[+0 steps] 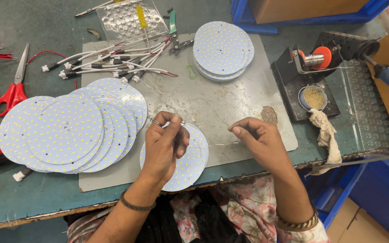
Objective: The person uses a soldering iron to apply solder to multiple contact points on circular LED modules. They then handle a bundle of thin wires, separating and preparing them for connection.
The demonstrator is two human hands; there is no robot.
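My left hand [165,146] rests on a round white board dotted with small yellow squares [187,166] at the table's front edge and pinches one end of a thin silvery wire [212,144]. My right hand [257,139] pinches the same wire a short way to the right, so the strand stretches between both hands. Loose coils of that wire [167,105] trail back over the grey mat [230,99].
A fanned pile of round boards [68,132] lies to the left, a neat stack [223,49] at the back. White leads [109,65], green-handled cutters [174,33], red scissors [12,90], a soldering iron on its stand [334,54] and a rag [327,135] surround the mat.
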